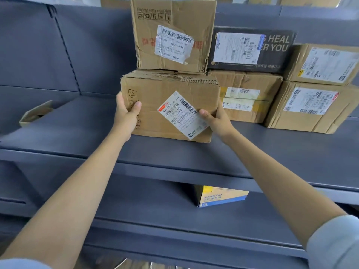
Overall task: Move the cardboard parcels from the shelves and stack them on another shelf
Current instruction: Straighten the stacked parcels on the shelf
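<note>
A brown cardboard parcel (155, 98) with a slanted white label stands on the grey shelf (174, 152). My left hand (127, 111) grips its left side, thumb on the front face. My right hand (215, 119) grips its right lower corner, thumb on the label. A dented cardboard parcel (172, 22) sits on top of it. To the right, a black box (250, 49) lies on another brown parcel (244, 98), and two more parcels (310, 107) are stacked at the far right.
A small cardboard piece (36, 113) lies at the left of the same shelf. A yellow and blue box (221, 196) stands on the shelf below. The grey back panel (87, 45) rises behind. More boxes show along the top edge.
</note>
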{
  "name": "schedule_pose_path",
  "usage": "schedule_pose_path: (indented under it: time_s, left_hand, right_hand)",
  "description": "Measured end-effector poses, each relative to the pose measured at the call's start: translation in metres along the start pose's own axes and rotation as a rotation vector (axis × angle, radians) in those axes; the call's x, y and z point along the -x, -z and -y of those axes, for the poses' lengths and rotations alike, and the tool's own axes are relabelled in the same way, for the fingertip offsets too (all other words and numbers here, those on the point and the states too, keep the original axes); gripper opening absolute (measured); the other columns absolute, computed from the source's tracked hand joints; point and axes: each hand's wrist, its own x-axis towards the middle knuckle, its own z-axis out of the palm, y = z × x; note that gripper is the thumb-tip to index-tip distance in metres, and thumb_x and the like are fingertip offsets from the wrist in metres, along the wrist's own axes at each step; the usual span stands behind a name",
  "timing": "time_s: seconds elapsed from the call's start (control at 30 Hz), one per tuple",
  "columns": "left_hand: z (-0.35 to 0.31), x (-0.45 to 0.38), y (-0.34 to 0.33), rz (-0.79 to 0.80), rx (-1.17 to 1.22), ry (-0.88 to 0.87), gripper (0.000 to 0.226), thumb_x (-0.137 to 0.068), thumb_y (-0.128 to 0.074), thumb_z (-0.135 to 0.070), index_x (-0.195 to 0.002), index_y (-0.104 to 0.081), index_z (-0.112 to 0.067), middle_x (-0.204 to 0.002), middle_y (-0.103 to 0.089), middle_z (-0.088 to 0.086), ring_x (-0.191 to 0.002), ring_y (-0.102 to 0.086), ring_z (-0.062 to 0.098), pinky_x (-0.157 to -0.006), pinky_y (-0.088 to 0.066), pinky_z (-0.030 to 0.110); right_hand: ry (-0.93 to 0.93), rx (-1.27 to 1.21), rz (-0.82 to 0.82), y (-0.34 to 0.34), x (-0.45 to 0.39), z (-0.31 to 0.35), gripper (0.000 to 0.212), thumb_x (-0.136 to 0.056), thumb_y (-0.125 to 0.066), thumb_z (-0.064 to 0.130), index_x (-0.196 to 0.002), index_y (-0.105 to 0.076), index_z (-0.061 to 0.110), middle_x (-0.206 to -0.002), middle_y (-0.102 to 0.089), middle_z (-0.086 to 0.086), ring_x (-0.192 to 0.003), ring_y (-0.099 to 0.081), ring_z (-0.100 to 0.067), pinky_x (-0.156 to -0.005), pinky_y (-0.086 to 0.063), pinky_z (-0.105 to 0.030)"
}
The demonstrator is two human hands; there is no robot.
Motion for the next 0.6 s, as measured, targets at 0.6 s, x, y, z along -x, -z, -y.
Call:
schedule_pose_path:
  time_s: [0.6]
  left_hand:
    - [-0.021, 0.119, -0.046, -0.036, -0.572, -0.123, 0.103, -0.082, -0.065, -0.039, -0.150, 0.010, -0.020, -0.158, 0.011, 0.011, -0.144, 0.016, 0.030, -0.115, 0.005, 0.051]
  right_hand:
    - [-0.119, 0.363, -0.187, 0.054, 0.118, 0.028, 0.083, -0.085, -0.068, 0.037, -0.151, -0.020, 0.019, -0.156, -0.027, 0.000, -0.143, -0.024, -0.016, -0.107, -0.024, -0.025]
